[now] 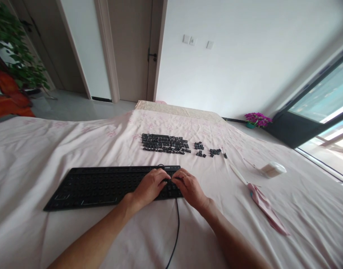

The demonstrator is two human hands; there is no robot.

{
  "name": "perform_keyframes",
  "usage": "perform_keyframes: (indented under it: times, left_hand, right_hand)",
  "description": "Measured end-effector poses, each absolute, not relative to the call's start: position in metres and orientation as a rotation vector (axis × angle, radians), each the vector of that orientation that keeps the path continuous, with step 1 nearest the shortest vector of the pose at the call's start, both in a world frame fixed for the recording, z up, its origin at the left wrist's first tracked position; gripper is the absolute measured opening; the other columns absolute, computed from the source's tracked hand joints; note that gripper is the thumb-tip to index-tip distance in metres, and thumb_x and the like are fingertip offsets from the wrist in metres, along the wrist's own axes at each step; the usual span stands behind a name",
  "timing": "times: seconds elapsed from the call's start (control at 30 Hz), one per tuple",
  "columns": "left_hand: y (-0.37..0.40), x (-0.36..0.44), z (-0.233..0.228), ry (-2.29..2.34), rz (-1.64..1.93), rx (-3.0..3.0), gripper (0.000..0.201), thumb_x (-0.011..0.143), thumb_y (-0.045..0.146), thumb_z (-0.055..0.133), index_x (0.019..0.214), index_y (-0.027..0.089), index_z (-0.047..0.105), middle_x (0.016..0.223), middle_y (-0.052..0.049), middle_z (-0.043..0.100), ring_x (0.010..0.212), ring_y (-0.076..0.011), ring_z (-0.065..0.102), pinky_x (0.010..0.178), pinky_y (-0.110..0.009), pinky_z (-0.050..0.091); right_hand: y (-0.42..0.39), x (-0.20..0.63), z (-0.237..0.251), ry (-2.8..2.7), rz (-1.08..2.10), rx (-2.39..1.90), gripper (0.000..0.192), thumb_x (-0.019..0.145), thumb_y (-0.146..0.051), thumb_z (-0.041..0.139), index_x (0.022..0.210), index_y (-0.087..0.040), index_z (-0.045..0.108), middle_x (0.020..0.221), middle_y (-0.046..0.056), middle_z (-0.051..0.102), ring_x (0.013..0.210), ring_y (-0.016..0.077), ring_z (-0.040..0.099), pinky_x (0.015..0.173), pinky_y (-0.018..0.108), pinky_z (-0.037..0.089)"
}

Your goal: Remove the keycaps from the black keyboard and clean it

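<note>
A black keyboard lies on the pale pink sheet; most of its surface looks stripped of keycaps. At its right end, over the number pad, both hands meet. My left hand has thumb and fingers closed together against the keys. Close beside it, my right hand is bent inward with fingertips pinched at the same spot. Whatever sits between the fingertips is too small and covered to name. Beyond the keyboard, loose black keycaps lie in rows, with smaller groups of keycaps to their right.
A cable runs toward me from under the keyboard. On the right lie a pack of cotton swabs or similar white sticks, a thin white stick and a pink cloth. The sheet is wrinkled.
</note>
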State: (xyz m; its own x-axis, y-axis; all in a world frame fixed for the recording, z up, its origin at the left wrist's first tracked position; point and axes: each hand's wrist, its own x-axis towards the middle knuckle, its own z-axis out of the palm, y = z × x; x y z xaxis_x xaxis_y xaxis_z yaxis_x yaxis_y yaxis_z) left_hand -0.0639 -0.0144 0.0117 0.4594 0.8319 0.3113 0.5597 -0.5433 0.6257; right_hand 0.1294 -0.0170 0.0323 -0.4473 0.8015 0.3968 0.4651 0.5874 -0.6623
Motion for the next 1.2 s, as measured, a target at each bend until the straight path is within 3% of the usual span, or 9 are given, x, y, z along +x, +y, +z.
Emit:
perform_keyframes:
  times: [0.27,0.47,0.7,0.9,1.2]
  left_hand:
    - [0.005,-0.055,0.015,1.111,0.787,2.330,0.007,0.083,0.024,0.063,0.085,0.025,0.069,0.086,0.000,0.066,0.086,-0.0181,0.059,0.078,-0.027,0.043]
    - [0.017,-0.042,0.007,1.092,0.772,2.346,0.012,0.081,0.035,0.067,0.078,0.023,0.068,0.079,0.000,0.066,0.080,-0.0178,0.059,0.073,-0.026,0.041]
    - [0.018,-0.039,0.003,1.099,0.814,2.336,0.014,0.081,0.036,0.068,0.082,0.022,0.066,0.082,0.001,0.066,0.081,-0.0169,0.059,0.073,-0.026,0.041]
    - [0.010,-0.035,0.007,1.072,0.844,2.289,0.018,0.090,0.033,0.056,0.080,0.020,0.065,0.078,0.001,0.063,0.077,-0.0152,0.058,0.069,-0.025,0.041]
    - [0.013,-0.037,0.010,0.997,0.981,2.019,0.011,0.087,0.024,0.058,0.093,0.022,0.066,0.089,0.000,0.064,0.085,-0.0147,0.061,0.079,-0.025,0.046]
  right_hand:
    - [-0.014,0.130,0.032,-2.212,0.567,-0.942,0.021,0.097,-0.025,0.043,0.088,-0.022,0.062,0.085,0.004,0.062,0.084,0.0179,0.058,0.076,0.030,0.047]
    - [-0.005,0.136,0.022,-2.198,0.520,-0.903,0.017,0.095,-0.022,0.046,0.088,-0.022,0.061,0.082,0.004,0.061,0.079,0.0175,0.058,0.074,0.030,0.047]
    - [-0.001,0.139,0.008,-2.058,0.485,-0.851,0.016,0.094,-0.020,0.044,0.090,-0.022,0.059,0.081,0.003,0.063,0.079,0.0177,0.058,0.073,0.032,0.047]
    - [-0.008,0.136,0.003,-1.925,0.452,-0.861,0.016,0.093,-0.021,0.043,0.088,-0.022,0.059,0.079,0.004,0.061,0.075,0.0181,0.058,0.069,0.033,0.048]
    - [-0.010,0.130,0.015,-1.853,0.407,-0.891,0.017,0.093,-0.022,0.043,0.090,-0.022,0.060,0.083,0.006,0.060,0.078,0.0188,0.059,0.072,0.034,0.049]
